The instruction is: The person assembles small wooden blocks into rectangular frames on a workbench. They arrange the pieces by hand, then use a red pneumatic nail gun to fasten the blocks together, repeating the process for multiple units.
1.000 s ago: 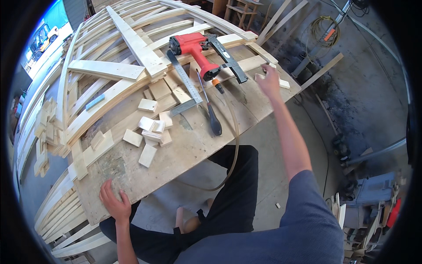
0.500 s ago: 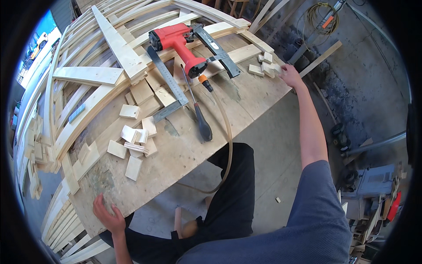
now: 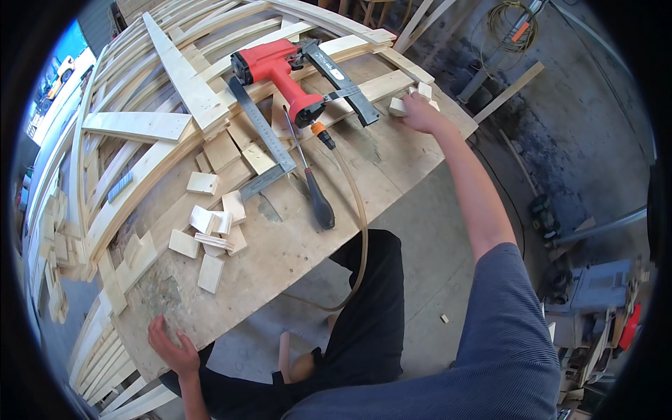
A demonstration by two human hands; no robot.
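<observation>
My right hand (image 3: 421,115) reaches over a small group of pale wooden blocks (image 3: 397,107) at the far right of the workbench (image 3: 301,241). Its fingers are curled down around a block, partly hidden by the back of the hand. Other blocks show just beyond and beside it. My left hand (image 3: 173,350) rests at the bench's near left edge, thumb and fingers apart, holding nothing. A loose heap of similar wooden blocks (image 3: 211,273) lies ahead of it, towards the middle.
A red nail gun (image 3: 276,68) with an air hose (image 3: 360,231) lies across the bench. Near it are a steel square (image 3: 262,129), a dark-handled screwdriver (image 3: 319,199) and a bar clamp (image 3: 344,84). Curved wooden frames (image 3: 161,150) fill the far left. A staple strip (image 3: 120,187) lies on one.
My right hand has moved left and inward from the bench's right edge onto the small blocks. My left hand stays almost where it was. The view has shifted slightly.
</observation>
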